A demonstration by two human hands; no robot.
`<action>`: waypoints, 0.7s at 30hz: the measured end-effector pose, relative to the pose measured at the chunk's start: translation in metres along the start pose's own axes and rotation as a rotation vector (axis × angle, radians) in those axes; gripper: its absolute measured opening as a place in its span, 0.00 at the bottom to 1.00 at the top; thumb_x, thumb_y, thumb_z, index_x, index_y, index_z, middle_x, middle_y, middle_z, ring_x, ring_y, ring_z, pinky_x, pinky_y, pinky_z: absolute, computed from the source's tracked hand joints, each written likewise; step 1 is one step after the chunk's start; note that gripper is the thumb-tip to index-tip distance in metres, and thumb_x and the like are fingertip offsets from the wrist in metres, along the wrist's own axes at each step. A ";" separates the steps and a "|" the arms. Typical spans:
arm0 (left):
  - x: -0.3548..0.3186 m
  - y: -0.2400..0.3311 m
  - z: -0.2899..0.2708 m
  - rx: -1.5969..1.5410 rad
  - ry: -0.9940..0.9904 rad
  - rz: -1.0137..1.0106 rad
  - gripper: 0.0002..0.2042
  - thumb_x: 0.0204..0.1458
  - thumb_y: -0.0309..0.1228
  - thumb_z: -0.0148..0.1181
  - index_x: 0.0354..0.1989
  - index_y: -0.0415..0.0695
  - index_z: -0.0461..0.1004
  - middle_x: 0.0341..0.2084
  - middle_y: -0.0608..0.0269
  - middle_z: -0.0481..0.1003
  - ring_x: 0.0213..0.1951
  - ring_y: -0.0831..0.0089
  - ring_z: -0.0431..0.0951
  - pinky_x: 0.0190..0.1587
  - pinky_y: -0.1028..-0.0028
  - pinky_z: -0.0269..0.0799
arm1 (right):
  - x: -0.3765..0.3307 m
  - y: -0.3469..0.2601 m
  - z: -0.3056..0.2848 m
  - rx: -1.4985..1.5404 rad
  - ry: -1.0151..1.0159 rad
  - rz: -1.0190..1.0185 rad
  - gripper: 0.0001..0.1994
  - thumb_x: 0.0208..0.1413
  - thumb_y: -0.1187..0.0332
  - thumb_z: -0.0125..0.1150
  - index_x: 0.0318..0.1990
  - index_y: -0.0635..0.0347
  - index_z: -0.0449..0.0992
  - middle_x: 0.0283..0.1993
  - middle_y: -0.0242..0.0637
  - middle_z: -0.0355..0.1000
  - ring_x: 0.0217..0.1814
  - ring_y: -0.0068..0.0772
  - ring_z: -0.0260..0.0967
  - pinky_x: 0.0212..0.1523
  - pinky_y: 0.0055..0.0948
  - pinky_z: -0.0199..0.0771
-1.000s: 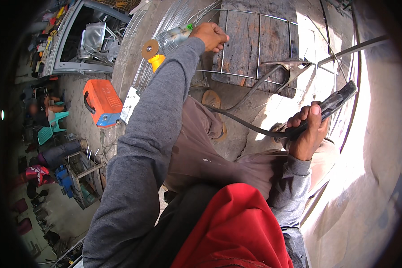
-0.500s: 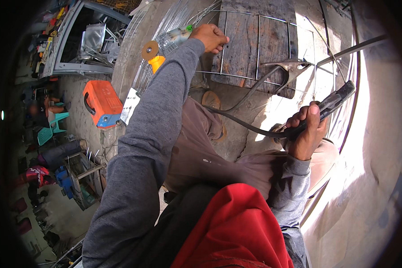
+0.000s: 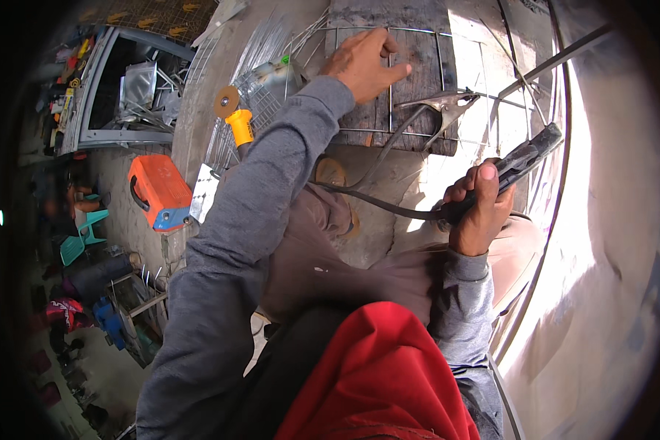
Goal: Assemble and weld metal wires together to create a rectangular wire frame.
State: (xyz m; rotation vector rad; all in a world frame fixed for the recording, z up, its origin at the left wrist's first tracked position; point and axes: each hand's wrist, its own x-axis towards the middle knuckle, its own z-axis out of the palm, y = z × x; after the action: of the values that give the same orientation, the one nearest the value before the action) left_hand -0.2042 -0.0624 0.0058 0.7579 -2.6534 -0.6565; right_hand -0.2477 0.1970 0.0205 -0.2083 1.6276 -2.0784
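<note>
My left hand (image 3: 367,64) is over the left part of a welded wire grid (image 3: 440,62), which rests on a weathered wooden board (image 3: 356,137). Its thumb and forefinger stand apart, with a crosswise wire between them; no grip on it shows. My right hand (image 3: 480,213) is wrapped round a black welding electrode holder (image 3: 524,161) that points up and to the right. A black cable (image 3: 389,211) runs to the holder from the left. Between the hands, a metal earth clamp (image 3: 447,106) sits at the grid's near right side.
An angle grinder (image 3: 240,126) with a brown disc lies left of my left forearm, beside loose thin wires (image 3: 268,48). Farther left stand an orange welding machine (image 3: 160,192) and a grey metal frame (image 3: 136,136). Dark bars (image 3: 557,62) cross at the right.
My left hand has opened its pinched fingers and moved right along the grid. The view has shifted slightly; my right hand keeps hold of the electrode holder.
</note>
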 end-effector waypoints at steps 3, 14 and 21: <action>0.000 0.048 0.034 0.108 -0.145 0.005 0.34 0.44 0.58 0.66 0.51 0.42 0.72 0.46 0.51 0.73 0.50 0.59 0.74 0.54 0.61 0.69 | -0.001 -0.002 0.002 0.033 0.021 -0.018 0.19 0.57 0.54 0.63 0.36 0.58 0.63 0.24 0.29 0.58 0.20 0.21 0.60 0.21 0.24 0.67; -0.021 0.071 0.050 0.247 -0.304 -0.157 0.43 0.38 0.61 0.67 0.55 0.38 0.69 0.52 0.48 0.70 0.58 0.55 0.67 0.61 0.58 0.59 | -0.003 -0.010 -0.003 0.169 0.021 0.031 0.17 0.57 0.55 0.63 0.38 0.56 0.63 0.24 0.27 0.57 0.20 0.20 0.58 0.21 0.25 0.65; -0.031 0.069 0.028 0.179 -0.279 -0.165 0.39 0.39 0.58 0.67 0.53 0.37 0.70 0.48 0.48 0.71 0.53 0.53 0.71 0.57 0.59 0.63 | -0.003 -0.010 -0.002 0.217 0.030 0.032 0.16 0.58 0.56 0.62 0.37 0.54 0.63 0.23 0.26 0.57 0.19 0.20 0.57 0.21 0.24 0.65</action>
State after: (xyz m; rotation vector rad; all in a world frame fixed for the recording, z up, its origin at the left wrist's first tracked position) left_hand -0.2191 0.0161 0.0121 1.0102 -2.9574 -0.6107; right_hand -0.2485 0.2025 0.0301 -0.0775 1.3989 -2.2223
